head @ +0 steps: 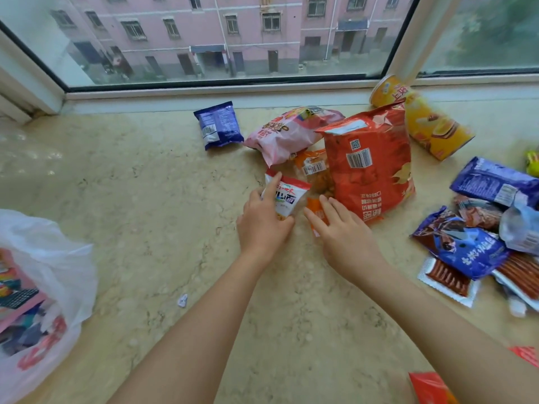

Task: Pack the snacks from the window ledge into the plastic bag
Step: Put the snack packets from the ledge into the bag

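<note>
My left hand [262, 225] grips a small white and red noodle snack packet [287, 198] on the marble ledge [163, 205]. My right hand [344, 237] lies with straight fingers on a small orange packet [315, 209], beside a big red chip bag [370, 164]. Behind them lie a pink snack bag [288, 132], an orange peanut packet [313, 170] and a small blue packet [218, 125]. The white plastic bag [43, 287] sits at the far left with snacks inside.
A yellow chip canister [431, 123] lies tipped by the window frame. A pile of blue packets [466, 249] and sausage strips [449, 279] covers the right side. Red wrappers [431, 387] show at the bottom right. The window glass rises behind the ledge.
</note>
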### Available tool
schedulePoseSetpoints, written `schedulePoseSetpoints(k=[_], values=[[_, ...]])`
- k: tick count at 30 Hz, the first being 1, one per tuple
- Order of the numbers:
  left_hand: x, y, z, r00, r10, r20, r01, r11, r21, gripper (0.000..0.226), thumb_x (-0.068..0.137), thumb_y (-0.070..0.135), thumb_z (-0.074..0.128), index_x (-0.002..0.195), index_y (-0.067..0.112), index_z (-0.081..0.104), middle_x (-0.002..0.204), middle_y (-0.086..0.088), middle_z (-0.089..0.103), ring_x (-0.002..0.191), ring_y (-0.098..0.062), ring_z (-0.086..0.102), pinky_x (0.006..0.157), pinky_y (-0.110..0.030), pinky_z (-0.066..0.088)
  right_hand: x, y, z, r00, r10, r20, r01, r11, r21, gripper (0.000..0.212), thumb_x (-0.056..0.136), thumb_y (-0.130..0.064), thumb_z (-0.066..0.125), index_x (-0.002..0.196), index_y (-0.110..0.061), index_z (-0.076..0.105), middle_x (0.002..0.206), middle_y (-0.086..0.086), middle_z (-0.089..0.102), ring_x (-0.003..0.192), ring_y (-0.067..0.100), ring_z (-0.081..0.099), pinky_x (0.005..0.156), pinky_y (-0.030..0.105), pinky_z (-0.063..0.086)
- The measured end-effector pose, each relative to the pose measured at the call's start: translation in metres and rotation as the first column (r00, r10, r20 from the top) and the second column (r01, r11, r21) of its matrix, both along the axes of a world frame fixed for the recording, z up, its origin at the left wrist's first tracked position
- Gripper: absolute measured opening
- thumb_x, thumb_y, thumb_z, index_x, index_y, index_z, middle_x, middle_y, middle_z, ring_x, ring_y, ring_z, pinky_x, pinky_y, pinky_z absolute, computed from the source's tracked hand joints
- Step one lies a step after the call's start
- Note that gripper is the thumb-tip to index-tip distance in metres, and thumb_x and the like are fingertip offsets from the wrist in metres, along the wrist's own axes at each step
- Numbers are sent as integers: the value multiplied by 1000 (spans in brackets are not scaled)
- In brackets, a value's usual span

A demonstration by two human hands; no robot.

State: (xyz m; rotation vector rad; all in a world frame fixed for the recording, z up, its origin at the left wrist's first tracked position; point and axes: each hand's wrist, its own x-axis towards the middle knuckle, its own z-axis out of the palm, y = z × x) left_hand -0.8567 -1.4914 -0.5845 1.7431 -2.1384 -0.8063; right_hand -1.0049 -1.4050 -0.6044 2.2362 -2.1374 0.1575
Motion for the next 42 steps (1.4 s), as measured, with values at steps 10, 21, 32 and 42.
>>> schedulePoseSetpoints(k=[10, 21, 32, 42], values=[[48, 17, 0, 988, 120, -96, -118, 993, 21, 84, 77, 36, 71, 143, 50, 22, 122, 9, 48, 109, -9, 50, 76, -34, 52, 7, -10, -15, 997, 17, -74, -19, 999, -31, 24, 67, 1, 60, 88, -5, 70, 105, 24, 70, 82, 27, 73, 47, 28, 53], [133, 41, 19, 981, 168, -99, -171, 985, -21, 83, 75, 35, 72, 141, 51, 24, 120, 12, 47, 101, -4, 50, 70, -32, 51, 79, 50, 20, 944, 324, 62, -279, 885, -373, 24, 83, -10, 54, 94, -12, 76, 93, 8, 74, 62, 23, 67, 48, 27, 50], [216, 71, 11, 990, 141, -24, -141, 990, 29, 83, 76, 37, 72, 142, 51, 24, 123, 11, 49, 109, -10, 52, 73, -33, 50, 143, 75, 26, 763, -282, 582, 296, 952, 73, 74, 74, -39, 76, 138, -22, 45, 137, 1, 51, 121, 20, 51, 95, 33, 45], [231, 87, 3, 987, 113, -116, -95, 985, 144, 83, 77, 39, 72, 144, 48, 23, 125, 12, 48, 112, -8, 51, 78, -28, 44, 160, 40, 36, 28, -617, 787, 203, 774, 600, 102, 71, 11, 75, 149, -28, 22, 121, 5, 58, 89, 11, 65, 57, 16, 52]])
